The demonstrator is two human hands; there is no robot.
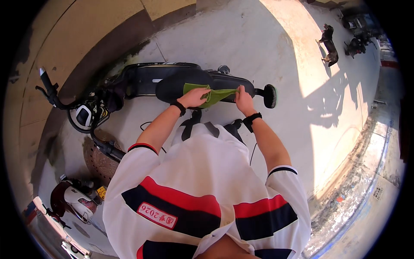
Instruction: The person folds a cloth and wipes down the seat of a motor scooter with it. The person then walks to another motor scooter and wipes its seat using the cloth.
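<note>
Over concrete (280, 138), hands (194, 98) (245, 101) hold green cloth (217, 96); shirt (207, 159) reads, apparently, "2026".

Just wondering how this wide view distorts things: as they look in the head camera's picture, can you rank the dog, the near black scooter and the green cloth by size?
Largest: black scooter
Next: green cloth
Smallest: dog, which stands farther away

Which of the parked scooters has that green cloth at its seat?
The nearest one, the black scooter: the left hand and right hand hold the green cloth at its seat. The white-and-red scooter, lower left, shows no cloth.
</note>
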